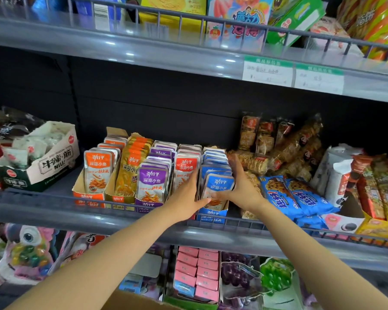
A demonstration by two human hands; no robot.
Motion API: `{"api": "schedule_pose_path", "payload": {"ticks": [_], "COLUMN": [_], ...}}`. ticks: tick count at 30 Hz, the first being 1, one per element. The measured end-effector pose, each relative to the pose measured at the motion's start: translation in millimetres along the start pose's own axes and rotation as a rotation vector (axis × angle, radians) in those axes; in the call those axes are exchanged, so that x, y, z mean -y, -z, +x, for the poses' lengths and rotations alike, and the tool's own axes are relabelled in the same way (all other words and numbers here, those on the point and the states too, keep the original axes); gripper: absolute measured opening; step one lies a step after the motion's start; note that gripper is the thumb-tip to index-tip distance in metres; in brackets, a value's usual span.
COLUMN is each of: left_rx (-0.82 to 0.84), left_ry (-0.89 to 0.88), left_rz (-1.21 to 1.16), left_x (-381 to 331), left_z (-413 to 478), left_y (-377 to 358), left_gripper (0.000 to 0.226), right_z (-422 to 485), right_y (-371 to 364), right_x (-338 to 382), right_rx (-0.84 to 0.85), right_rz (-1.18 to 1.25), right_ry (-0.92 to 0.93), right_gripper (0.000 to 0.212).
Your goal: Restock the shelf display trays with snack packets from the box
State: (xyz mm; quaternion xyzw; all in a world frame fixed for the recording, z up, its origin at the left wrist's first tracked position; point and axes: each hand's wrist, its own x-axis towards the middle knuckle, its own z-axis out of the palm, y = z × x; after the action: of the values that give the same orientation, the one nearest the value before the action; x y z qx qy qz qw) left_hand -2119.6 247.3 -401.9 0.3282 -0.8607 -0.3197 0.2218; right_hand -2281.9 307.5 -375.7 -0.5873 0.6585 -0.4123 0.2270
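Both forearms (112, 260) reach to the middle shelf (54, 211). Left hand (188, 191) and right hand (241, 186) grip the blue snack packets (220, 183) from either side, standing in their blue display tray (212, 214). These packets seem light, soft and slippery, so I would pinch the flat sides.

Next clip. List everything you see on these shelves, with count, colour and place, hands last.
display trays: five, orange, yellow, purple, red, blue, middle shelf centre
blue packets: many, blue, rightmost tray
white box: one, white and green, middle shelf left
cracker packs: several, brown, right of trays
cookie bags: two visible, blue, middle shelf right
price labels: two, white and green, upper shelf edge
pink boxes: several, pink, below middle shelf
left hand: one, holding blue packets' left side
right hand: one, holding blue packets' right side
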Motion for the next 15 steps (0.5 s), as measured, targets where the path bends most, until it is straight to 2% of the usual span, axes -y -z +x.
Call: {"api": "schedule_pose_path", "payload": {"ticks": [3,5,8,11,15], "left_rx": [0.038,0.031,0.011,0.032,0.036], "left_ry": [0.011,-0.016,-0.054,-0.025,-0.052], "left_rz": [-0.088,-0.114,-0.130,-0.145,-0.129], "left_x": [0.1,-2.2,-5.3,-1.1,-6.9], "left_z": [11.9,15.8,17.6,16.3,14.2], "left_y": [-4.4,-8.6,-12.9,-12.8,-10.4], "left_gripper": [0.085,0.081,0.077,0.082,0.078], "right_z": [3.9,7.5,9.8,7.9,2.2], "right_y": [-3.3,-6.9,-7.3,-0.9,-5.3], "right_x": [-2.1,0.5,0.3,-2.9,-3.3], "right_rx": [-0.035,0.004,0.081,0.106,0.056], "right_rz": [0.075,0.113,0.121,0.067,0.098], "right_ry": [0.022,0.019,-0.005,-0.035,-0.011], "right_gripper": [0.097,0.092,0.097,0.104,0.091]}}
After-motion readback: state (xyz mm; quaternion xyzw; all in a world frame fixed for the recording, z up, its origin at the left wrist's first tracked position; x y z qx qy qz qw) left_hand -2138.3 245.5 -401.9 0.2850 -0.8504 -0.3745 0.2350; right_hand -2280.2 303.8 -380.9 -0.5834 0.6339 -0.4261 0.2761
